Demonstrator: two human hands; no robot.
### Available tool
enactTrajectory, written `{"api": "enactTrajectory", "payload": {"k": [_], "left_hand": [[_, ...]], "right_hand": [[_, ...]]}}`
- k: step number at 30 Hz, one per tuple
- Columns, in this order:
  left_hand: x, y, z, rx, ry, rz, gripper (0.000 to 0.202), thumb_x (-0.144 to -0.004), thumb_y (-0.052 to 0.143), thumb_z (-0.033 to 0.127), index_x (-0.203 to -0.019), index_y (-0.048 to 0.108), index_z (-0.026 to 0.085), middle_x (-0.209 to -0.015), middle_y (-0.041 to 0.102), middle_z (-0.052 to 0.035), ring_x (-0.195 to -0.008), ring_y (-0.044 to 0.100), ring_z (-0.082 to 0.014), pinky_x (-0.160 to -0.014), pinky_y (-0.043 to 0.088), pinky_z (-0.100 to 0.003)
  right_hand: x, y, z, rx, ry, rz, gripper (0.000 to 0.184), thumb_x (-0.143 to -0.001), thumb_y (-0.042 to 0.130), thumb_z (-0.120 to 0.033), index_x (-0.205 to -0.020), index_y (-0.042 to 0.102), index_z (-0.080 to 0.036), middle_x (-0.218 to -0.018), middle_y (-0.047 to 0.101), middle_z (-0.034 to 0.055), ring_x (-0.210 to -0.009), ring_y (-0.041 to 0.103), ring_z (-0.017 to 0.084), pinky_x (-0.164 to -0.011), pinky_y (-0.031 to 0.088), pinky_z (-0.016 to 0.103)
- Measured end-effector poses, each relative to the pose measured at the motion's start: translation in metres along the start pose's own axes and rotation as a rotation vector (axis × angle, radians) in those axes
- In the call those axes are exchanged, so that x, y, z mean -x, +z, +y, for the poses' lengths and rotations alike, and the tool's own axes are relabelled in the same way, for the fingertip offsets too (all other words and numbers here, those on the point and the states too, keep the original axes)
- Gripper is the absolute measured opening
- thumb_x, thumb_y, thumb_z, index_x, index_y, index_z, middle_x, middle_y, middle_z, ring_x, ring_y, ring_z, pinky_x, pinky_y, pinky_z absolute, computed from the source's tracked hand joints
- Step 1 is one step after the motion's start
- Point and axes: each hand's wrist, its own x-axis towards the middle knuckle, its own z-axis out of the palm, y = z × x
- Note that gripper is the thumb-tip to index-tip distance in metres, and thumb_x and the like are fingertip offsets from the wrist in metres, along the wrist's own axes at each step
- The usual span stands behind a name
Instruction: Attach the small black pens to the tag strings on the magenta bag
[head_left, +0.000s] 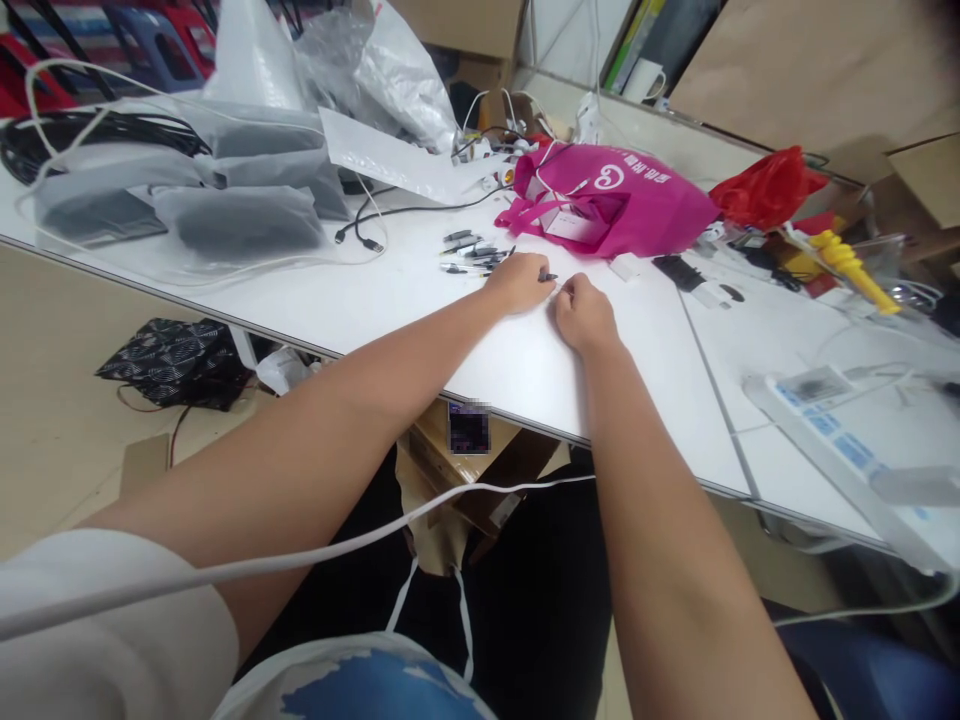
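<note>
My left hand [519,284] is closed over the white table [517,355], holding a pen [550,277] whose dark end sticks out past the fingers toward the right. Close beside it, my right hand [586,314] is curled shut with its fingertips near that dark end. Whatever the right fingers pinch is too small or hidden to make out. Several loose pens [466,266], grey, black and white, lie in a heap just left of my left hand.
Behind the hands lies a pink bag [652,205] with a white box inside. Grey wrapped packages [240,222] and a black cable [367,240] are at left. A white cable [480,488] crosses over my lap. A cardboard box [450,455] stands under the table edge.
</note>
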Motion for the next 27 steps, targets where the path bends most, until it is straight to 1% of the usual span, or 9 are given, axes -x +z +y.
{"api": "enactTrajectory", "payload": {"k": [3, 5, 8, 11, 14, 20, 23, 27], "left_hand": [[-0.002, 0.002, -0.003, 0.046, -0.007, 0.024, 0.018, -0.112, 0.077, 0.025, -0.12, 0.093, 0.024, -0.14, 0.095, -0.0142, -0.135, 0.082, -0.033, -0.117, 0.06, -0.042], [-0.004, 0.005, -0.007, 0.096, 0.012, 0.047, 0.014, -0.11, 0.078, 0.024, -0.111, 0.092, 0.024, -0.134, 0.095, -0.0139, -0.129, 0.082, -0.0329, -0.115, 0.06, -0.042], [-0.007, 0.007, -0.012, 0.195, 0.046, 0.068, 0.012, -0.104, 0.079, 0.021, -0.099, 0.088, 0.026, -0.122, 0.094, -0.0121, -0.119, 0.081, -0.0322, -0.112, 0.06, -0.043], [-0.008, 0.007, -0.013, 0.291, 0.037, 0.082, 0.013, -0.097, 0.082, 0.017, -0.089, 0.083, 0.027, -0.112, 0.092, -0.0087, -0.112, 0.079, -0.0305, -0.11, 0.06, -0.043], [-0.003, 0.004, -0.011, 0.377, 0.014, 0.093, 0.017, -0.094, 0.082, 0.013, -0.087, 0.08, 0.027, -0.106, 0.09, -0.0054, -0.109, 0.076, -0.0277, -0.108, 0.059, -0.04], [0.011, -0.004, -0.005, 0.509, -0.005, 0.1, 0.02, -0.095, 0.074, 0.008, -0.086, 0.076, 0.025, -0.1, 0.085, -0.0025, -0.103, 0.073, -0.0226, -0.106, 0.057, -0.037], [0.012, -0.004, -0.005, 0.522, -0.017, 0.1, 0.024, -0.097, 0.072, 0.004, -0.086, 0.074, 0.025, -0.097, 0.082, -0.0013, -0.102, 0.072, -0.0218, -0.105, 0.057, -0.036], [0.008, -0.002, -0.009, 0.518, 0.006, 0.107, 0.021, -0.096, 0.075, 0.006, -0.088, 0.076, 0.026, -0.104, 0.086, -0.0025, -0.107, 0.074, -0.0225, -0.108, 0.058, -0.037]], "right_hand": [[0.005, -0.001, -0.003, -0.032, -0.008, 0.027, 0.033, -0.112, 0.052, -0.031, -0.134, 0.076, -0.025, -0.131, 0.091, 0.0258, -0.124, 0.082, 0.05, -0.116, 0.064, 0.066], [0.008, -0.001, -0.004, -0.045, -0.021, 0.039, 0.037, -0.112, 0.051, -0.031, -0.137, 0.078, -0.024, -0.129, 0.092, 0.0259, -0.124, 0.083, 0.05, -0.116, 0.065, 0.066], [0.009, 0.0, -0.003, -0.07, -0.044, 0.056, 0.04, -0.112, 0.052, -0.032, -0.139, 0.081, -0.024, -0.131, 0.093, 0.0259, -0.128, 0.084, 0.051, -0.119, 0.065, 0.067], [0.01, 0.002, -0.002, -0.093, -0.062, 0.066, 0.045, -0.112, 0.053, -0.034, -0.142, 0.085, -0.024, -0.137, 0.093, 0.0255, -0.134, 0.084, 0.051, -0.123, 0.065, 0.068], [0.013, 0.002, -0.003, -0.12, -0.081, 0.065, 0.05, -0.113, 0.052, -0.036, -0.147, 0.087, -0.023, -0.142, 0.094, 0.0251, -0.139, 0.084, 0.051, -0.127, 0.065, 0.07], [0.023, -0.002, -0.01, -0.141, -0.076, 0.024, 0.058, -0.114, 0.053, -0.037, -0.16, 0.085, -0.021, -0.141, 0.094, 0.0256, -0.137, 0.086, 0.051, -0.126, 0.065, 0.071], [0.026, -0.002, -0.011, -0.151, -0.069, 0.034, 0.056, -0.116, 0.054, -0.037, -0.159, 0.086, -0.021, -0.137, 0.095, 0.0247, -0.135, 0.087, 0.05, -0.125, 0.065, 0.069], [0.024, 0.002, -0.009, -0.162, -0.075, 0.069, 0.053, -0.116, 0.054, -0.039, -0.154, 0.088, -0.024, -0.131, 0.095, 0.0222, -0.132, 0.087, 0.049, -0.123, 0.066, 0.068]]}}
